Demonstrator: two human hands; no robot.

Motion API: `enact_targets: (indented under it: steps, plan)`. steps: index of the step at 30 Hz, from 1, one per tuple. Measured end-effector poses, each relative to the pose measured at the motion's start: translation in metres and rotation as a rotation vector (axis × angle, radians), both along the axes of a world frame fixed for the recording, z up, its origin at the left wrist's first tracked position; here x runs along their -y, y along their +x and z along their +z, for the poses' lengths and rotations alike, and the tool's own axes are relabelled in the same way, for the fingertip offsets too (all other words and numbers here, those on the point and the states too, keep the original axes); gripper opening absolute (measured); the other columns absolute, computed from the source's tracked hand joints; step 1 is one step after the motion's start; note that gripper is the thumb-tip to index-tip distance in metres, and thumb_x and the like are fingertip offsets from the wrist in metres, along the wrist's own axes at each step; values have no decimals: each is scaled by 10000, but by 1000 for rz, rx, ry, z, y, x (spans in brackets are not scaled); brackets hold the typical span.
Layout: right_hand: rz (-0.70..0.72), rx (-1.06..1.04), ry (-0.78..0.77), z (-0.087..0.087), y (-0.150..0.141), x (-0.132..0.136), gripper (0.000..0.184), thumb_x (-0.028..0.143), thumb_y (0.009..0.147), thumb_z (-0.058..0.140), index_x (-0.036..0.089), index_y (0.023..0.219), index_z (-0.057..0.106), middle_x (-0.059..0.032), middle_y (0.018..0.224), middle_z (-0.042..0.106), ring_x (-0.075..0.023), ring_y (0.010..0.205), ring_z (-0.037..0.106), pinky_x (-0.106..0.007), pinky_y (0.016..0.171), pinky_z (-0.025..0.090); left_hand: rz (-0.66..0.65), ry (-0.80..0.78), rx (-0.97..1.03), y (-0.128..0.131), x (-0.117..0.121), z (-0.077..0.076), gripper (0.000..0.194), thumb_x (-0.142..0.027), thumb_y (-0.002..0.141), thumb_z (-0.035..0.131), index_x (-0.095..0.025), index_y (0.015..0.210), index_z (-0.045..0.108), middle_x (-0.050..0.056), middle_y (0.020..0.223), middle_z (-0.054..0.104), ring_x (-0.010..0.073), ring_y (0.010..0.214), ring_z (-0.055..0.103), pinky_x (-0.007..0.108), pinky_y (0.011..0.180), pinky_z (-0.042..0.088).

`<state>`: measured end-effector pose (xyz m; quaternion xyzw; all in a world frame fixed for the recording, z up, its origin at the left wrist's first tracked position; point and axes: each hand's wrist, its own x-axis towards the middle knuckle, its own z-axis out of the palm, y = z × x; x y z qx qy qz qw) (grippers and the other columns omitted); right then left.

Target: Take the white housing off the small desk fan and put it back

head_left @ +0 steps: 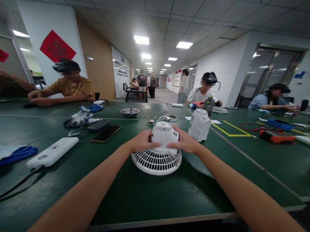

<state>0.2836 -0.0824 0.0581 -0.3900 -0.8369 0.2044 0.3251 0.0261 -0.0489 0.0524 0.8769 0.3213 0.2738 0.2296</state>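
Note:
A white fan head (157, 163) lies grille down on the green table (108, 198), its rounded, slotted motor housing facing up. My left hand (143, 140) grips the left side of that housing, the thumb across its front. From the right, my right hand (183, 139) holds the same housing with fingers curled round it. Just right of the fan head stands a white plastic fan base (199, 125), touched by neither hand. A pale cable (162, 117) is coiled on the table behind the housing.
Left of my arms are a phone (106, 133), a dark power bank (98, 125), a white power strip (53, 152) and blue-white gloves (80, 119). A metal bowl (130, 112) sits farther back. An orange multimeter (276, 136) lies right. Several people work around the table.

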Motion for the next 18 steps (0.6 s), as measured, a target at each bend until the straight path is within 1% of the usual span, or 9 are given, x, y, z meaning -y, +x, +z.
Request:
enact_targets:
  steps: [5,8,10,12,15,17,18]
  plan:
    - [-21,29,26,2,-2,2,753,484,709,751,227,1339,429,-101,1283,580,-294,1162,562,-508,1011,414,-17,-24,14,-1,5,3,693,-539,682,695,-167,1253,572,146,1179,640,308,1053,613,395,840,476]
    - [-47,42,41,2,-4,3,784,503,699,754,225,1348,415,-104,1276,585,-299,1146,572,-497,992,428,-55,-21,29,-2,10,4,700,-501,652,733,-188,1258,575,138,1183,643,318,1085,603,422,873,471]
    - [-64,56,48,2,-5,5,804,516,709,742,224,1371,390,-105,1265,591,-304,1135,578,-494,980,432,-55,-11,32,-3,9,3,705,-482,646,742,-184,1261,569,140,1181,642,319,1092,600,434,886,468]
    - [-80,64,66,3,-5,7,828,522,741,709,228,1418,333,-111,1270,586,-311,1127,582,-498,980,427,-16,10,23,-4,5,2,693,-475,655,736,-162,1249,566,150,1179,638,317,1085,602,438,889,468]
    - [-87,74,124,6,-4,11,887,510,783,664,249,1492,198,-116,1308,556,-317,1090,598,-503,978,419,61,79,0,-5,-4,-2,641,-436,697,710,-137,1242,554,159,1171,636,307,1073,606,447,920,450]
    - [-72,88,148,8,-5,14,900,498,798,647,266,1509,148,-102,1261,582,-303,1009,627,-486,941,442,67,102,18,-6,-6,-3,642,-376,747,669,-150,1321,490,147,1165,640,290,1080,606,459,960,423]
    - [-64,97,145,9,-5,16,885,490,808,635,273,1511,143,-88,1191,617,-287,942,643,-469,904,463,50,94,44,-6,-6,-3,678,-348,765,651,-165,1380,430,141,1174,638,282,1094,602,465,980,409]
